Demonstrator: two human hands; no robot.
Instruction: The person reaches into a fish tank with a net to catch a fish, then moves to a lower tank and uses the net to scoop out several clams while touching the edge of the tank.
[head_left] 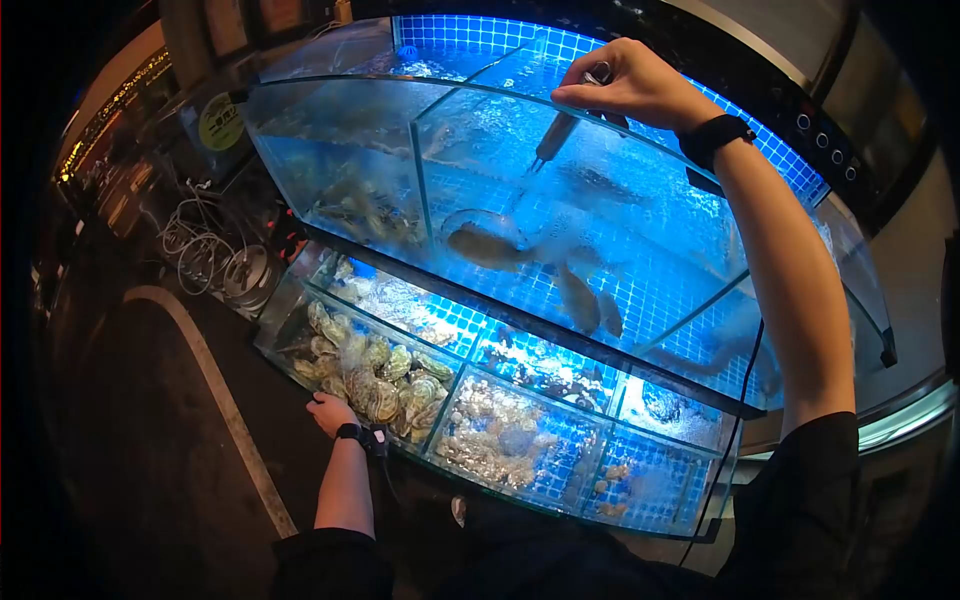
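I have my right hand clamped on a grey-handled metal tool dipping into the blue-lit upper glass tank. My left hand, grip unclear, is beside rough-shelled, greyish oysters.

1. The upper fish tank opens upward; a hand could enter over its front glass rim.
2. Below that rim, the front pane bars entry, and an upright divider splits the left part.
3. The tool handle slants down into the upper opening.
4. The lower shellfish tank also opens upward, with a dark frame bar above it.
5. A glass partition stands right of the oysters.
6. A black cable crosses the right end.
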